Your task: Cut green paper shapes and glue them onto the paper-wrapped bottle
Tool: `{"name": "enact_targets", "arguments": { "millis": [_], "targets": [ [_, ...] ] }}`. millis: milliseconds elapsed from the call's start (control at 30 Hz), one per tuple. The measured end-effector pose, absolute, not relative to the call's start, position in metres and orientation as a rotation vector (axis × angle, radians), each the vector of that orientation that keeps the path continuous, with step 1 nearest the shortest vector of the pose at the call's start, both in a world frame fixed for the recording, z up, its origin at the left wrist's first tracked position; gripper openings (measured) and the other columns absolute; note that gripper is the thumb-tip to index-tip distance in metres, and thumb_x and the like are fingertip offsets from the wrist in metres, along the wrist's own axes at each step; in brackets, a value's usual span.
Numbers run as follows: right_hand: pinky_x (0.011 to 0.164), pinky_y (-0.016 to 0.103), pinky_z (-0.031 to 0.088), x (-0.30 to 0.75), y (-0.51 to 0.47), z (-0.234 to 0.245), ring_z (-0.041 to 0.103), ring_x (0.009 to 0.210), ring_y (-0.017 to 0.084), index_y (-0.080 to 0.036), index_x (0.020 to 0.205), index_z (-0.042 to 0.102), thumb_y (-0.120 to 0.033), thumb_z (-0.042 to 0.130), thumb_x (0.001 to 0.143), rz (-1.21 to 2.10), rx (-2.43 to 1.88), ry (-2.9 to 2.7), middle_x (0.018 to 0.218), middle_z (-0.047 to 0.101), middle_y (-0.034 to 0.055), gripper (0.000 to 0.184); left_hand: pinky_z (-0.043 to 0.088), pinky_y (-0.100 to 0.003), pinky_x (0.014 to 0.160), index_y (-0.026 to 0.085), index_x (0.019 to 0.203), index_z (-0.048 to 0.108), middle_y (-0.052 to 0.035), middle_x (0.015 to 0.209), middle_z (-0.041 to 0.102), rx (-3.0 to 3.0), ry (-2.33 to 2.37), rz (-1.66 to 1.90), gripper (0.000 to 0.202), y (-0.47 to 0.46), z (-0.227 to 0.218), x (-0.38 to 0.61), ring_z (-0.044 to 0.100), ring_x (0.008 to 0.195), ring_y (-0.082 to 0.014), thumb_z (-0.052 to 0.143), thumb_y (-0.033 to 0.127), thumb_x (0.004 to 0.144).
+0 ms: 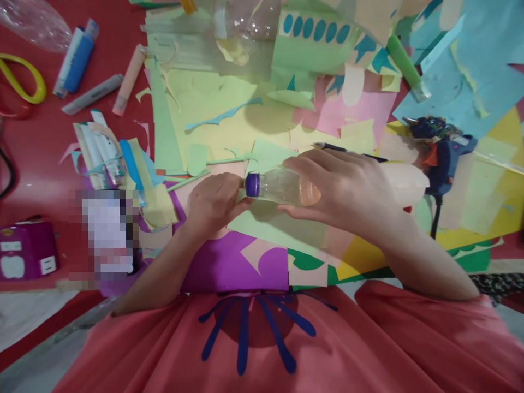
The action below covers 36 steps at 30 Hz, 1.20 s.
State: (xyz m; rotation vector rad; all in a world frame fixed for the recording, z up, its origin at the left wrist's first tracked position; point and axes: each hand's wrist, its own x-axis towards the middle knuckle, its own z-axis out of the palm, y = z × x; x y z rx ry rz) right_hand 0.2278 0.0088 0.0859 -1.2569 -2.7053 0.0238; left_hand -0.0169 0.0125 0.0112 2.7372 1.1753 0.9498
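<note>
A small clear plastic bottle (280,186) with a purple cap (252,185) lies sideways between my hands, above the paper-covered table. My right hand (347,185) wraps round its base end, where an orange-pink band shows. At the cap end, the curled fingers and thumb of my left hand (215,202) press against the purple cap; their tips are partly hidden. Beneath the bottle is a pale green paper sheet (278,226). A black pen or pencil (331,147) lies just behind my right hand, partly covered by it.
A blue glue gun (448,164) rests at right, its cord running toward me. Markers (100,153), a pixelated phone-like object (108,232) and yellow-handled scissors (24,82) are at left. A larger clear bottle (254,22) lies at the back. Paper scraps and blue cut-out stars (364,49) surround it.
</note>
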Motion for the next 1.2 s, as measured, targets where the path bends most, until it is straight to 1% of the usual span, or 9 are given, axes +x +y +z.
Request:
{"name": "enact_targets", "arguments": {
  "millis": [200, 367, 600, 700, 767, 833, 967, 1067, 1200],
  "targets": [
    [0.06, 0.03, 0.039, 0.226, 0.008, 0.086, 0.063, 0.074, 0.02, -0.014, 0.106, 0.066, -0.054, 0.059, 0.092, 0.036, -1.302, -2.699, 0.089, 0.072, 0.0086, 0.043, 0.028, -0.033, 0.057, 0.022, 0.067, 0.055, 0.0002, 0.058, 0.058, 2.614, 1.136, 1.015, 0.034, 0.01, 0.011, -0.018, 0.049, 0.054, -0.0156, 0.051, 0.033, 0.099],
    [0.06, 0.031, 0.039, 0.225, 0.007, 0.085, 0.063, 0.074, 0.02, -0.015, 0.105, 0.067, -0.053, 0.06, 0.091, 0.029, -1.311, -2.689, 0.09, 0.073, 0.0089, 0.041, 0.028, -0.032, 0.057, 0.023, 0.066, 0.056, 0.0021, 0.057, 0.058, 2.584, 1.105, 1.045, 0.027, 0.008, 0.014, -0.018, 0.049, 0.053, -0.0145, 0.057, 0.022, 0.093],
    [0.062, 0.031, 0.041, 0.226, 0.008, 0.086, 0.064, 0.078, 0.021, -0.015, 0.107, 0.066, -0.052, 0.061, 0.092, 0.066, -1.281, -2.7, 0.092, 0.072, 0.0096, 0.041, 0.028, -0.031, 0.054, 0.023, 0.06, 0.049, 0.0029, 0.053, 0.054, 2.541, 1.064, 1.036, 0.034, 0.01, 0.016, -0.017, 0.046, 0.051, -0.0134, 0.057, 0.019, 0.092],
    [0.062, 0.031, 0.041, 0.227, 0.008, 0.086, 0.063, 0.078, 0.021, -0.015, 0.107, 0.066, -0.052, 0.059, 0.093, 0.036, -1.307, -2.688, 0.091, 0.072, 0.0093, 0.04, 0.029, -0.03, 0.052, 0.023, 0.062, 0.05, 0.0032, 0.052, 0.051, 2.469, 1.059, 1.051, 0.031, 0.01, 0.022, -0.018, 0.044, 0.051, -0.0133, 0.061, 0.026, 0.091],
    [0.061, 0.031, 0.041, 0.226, 0.008, 0.086, 0.063, 0.077, 0.021, -0.015, 0.106, 0.066, -0.051, 0.059, 0.093, 0.006, -1.325, -2.683, 0.091, 0.072, 0.0092, 0.039, 0.036, -0.028, 0.055, 0.022, 0.074, 0.058, 0.0009, 0.063, 0.06, 2.305, 1.072, 1.003, 0.019, 0.008, 0.027, -0.018, 0.052, 0.058, -0.0138, 0.059, 0.031, 0.091],
    [0.061, 0.032, 0.042, 0.225, 0.007, 0.086, 0.064, 0.077, 0.022, -0.016, 0.105, 0.066, -0.05, 0.059, 0.093, -0.001, -1.324, -2.683, 0.091, 0.073, 0.0097, 0.037, 0.042, -0.027, 0.059, 0.021, 0.083, 0.064, -0.0013, 0.073, 0.068, 2.034, 1.1, 0.997, 0.021, 0.007, 0.03, -0.017, 0.06, 0.065, -0.0134, 0.051, 0.031, 0.096],
    [0.063, 0.034, 0.044, 0.222, 0.005, 0.084, 0.063, 0.081, 0.025, -0.02, 0.107, 0.066, -0.048, 0.059, 0.094, 0.006, -1.337, -2.675, 0.095, 0.074, 0.0106, 0.032, 0.049, -0.027, 0.064, 0.022, 0.074, 0.065, -0.0013, 0.074, 0.069, 1.561, 1.202, 1.051, 0.025, 0.008, 0.028, -0.014, 0.064, 0.071, -0.0138, 0.062, 0.04, 0.092],
    [0.067, 0.034, 0.045, 0.22, 0.004, 0.081, 0.064, 0.084, 0.025, -0.016, 0.109, 0.065, -0.045, 0.06, 0.094, -0.042, -1.338, -2.692, 0.098, 0.073, 0.0118, 0.032, 0.051, -0.029, 0.068, 0.022, 0.069, 0.065, -0.002, 0.075, 0.068, 1.434, 1.19, 1.011, 0.027, 0.011, 0.025, -0.011, 0.063, 0.074, -0.015, 0.072, 0.044, 0.083],
    [0.07, 0.033, 0.043, 0.219, 0.002, 0.079, 0.063, 0.085, 0.024, -0.014, 0.111, 0.063, -0.047, 0.061, 0.094, -0.086, -1.344, -2.704, 0.101, 0.072, 0.0126, 0.037, 0.051, -0.03, 0.069, 0.021, 0.063, 0.062, -0.0024, 0.074, 0.066, 1.325, 1.189, 1.034, 0.038, 0.012, 0.024, -0.007, 0.063, 0.075, -0.0159, 0.077, 0.053, 0.076]
  ]
}}
